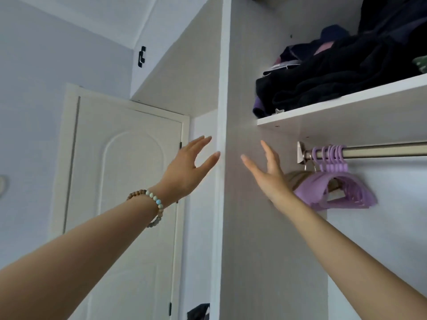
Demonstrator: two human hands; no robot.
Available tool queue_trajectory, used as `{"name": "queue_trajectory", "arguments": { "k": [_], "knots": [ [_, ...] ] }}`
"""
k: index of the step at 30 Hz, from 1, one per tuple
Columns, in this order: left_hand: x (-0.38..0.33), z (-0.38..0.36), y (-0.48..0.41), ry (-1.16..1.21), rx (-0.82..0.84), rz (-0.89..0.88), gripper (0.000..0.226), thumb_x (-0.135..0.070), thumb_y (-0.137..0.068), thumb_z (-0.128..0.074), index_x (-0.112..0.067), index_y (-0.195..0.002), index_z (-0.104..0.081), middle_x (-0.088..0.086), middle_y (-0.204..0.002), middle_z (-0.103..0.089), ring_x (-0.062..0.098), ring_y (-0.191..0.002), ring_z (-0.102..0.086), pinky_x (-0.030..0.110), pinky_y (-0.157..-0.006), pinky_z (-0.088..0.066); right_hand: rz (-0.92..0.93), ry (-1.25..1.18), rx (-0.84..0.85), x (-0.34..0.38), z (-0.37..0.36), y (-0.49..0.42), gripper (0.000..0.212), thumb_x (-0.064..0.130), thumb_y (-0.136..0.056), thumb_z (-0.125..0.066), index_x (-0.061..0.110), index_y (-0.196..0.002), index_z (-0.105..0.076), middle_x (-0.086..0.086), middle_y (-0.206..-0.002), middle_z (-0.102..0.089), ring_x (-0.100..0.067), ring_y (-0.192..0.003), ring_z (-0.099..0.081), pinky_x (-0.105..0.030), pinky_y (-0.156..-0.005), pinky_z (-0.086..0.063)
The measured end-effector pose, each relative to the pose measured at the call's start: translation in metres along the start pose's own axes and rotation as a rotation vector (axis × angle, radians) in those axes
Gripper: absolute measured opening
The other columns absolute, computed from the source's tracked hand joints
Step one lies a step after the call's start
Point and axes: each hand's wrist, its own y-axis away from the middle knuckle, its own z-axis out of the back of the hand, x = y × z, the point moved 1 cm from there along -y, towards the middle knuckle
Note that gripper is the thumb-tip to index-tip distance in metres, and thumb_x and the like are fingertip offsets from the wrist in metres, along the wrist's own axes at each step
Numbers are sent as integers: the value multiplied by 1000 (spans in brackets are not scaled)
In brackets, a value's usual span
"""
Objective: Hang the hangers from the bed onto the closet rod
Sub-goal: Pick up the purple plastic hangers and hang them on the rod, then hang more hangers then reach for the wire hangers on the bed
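Note:
Several purple hangers (pixel 342 190) hang bunched together at the left end of the metal closet rod (pixel 381 151), close to its wall bracket. A brown wooden hanger shows behind them. My right hand (pixel 268 174) is raised just left of the hangers, fingers apart, holding nothing. My left hand (pixel 191 167), with a bead bracelet on the wrist, is raised in front of the closet's white front edge, fingers spread and empty. The bed is out of view.
A white shelf (pixel 342 105) above the rod carries a pile of dark folded clothes (pixel 328 72). The closet's side panel (pixel 245 204) stands between my hands. A white door (pixel 129 181) is at the left, shut.

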Motion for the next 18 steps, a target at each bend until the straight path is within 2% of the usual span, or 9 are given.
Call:
{"name": "queue_trajectory", "arguments": {
  "k": [5,8,13,18],
  "knots": [
    [84,110,73,-224,43,225,71,-62,-87,-35,-31,-148,-14,-8,-157,-12,11,-144,-10,34,-117,-11,17,-31,240,42,-122,43,73,47,-88,-55,32,-149,-17,18,-154,-10,-1,-142,-12,-23,-111,-16],
    [136,181,138,-294,48,376,78,-65,-84,-32,-28,-149,-10,-7,-157,-12,11,-145,-10,33,-118,-9,11,-57,378,70,-211,81,72,44,-90,-55,29,-149,-17,15,-155,-11,-3,-143,-12,-26,-115,-15],
    [215,300,267,-464,65,651,78,-67,-85,-30,-29,-149,-8,-5,-158,-10,15,-145,-9,38,-119,-10,-12,-136,612,116,-362,166,74,47,-88,-55,29,-148,-17,14,-155,-10,-5,-143,-12,-24,-113,-15],
    [263,397,408,-603,71,913,81,-70,-83,-28,-28,-149,-7,-5,-158,-9,18,-146,-8,41,-119,-9,-70,-172,877,149,-497,275,80,52,-85,-57,28,-149,-16,12,-156,-9,-10,-144,-13,-37,-117,-20]
  ]
}}
